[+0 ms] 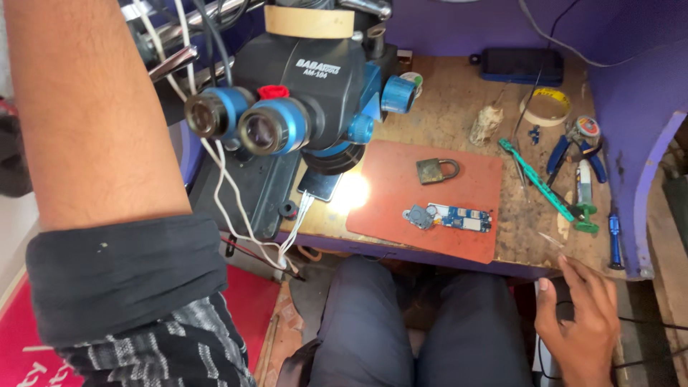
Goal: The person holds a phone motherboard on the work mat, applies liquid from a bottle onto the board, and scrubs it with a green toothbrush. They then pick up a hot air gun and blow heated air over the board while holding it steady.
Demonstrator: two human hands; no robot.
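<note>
Leftmost, the person's left arm (93, 122) is rising out of frame, so whether that hand is open or closed I cannot tell; a swing could be knocking the stereo microscope (301, 93). Under its lamp, the blue circuit board (453, 217) is lying on the red mat (430, 197), near a padlock (436, 170). Farther right, tweezers (522, 168) and pliers (573, 154) are crowding the scuffed wooden bench (459, 107). The right hand (580, 322) is hanging open below the edge, holding nothing, and could be brushing tools off. Purple walls are enclosing the bench.
</note>
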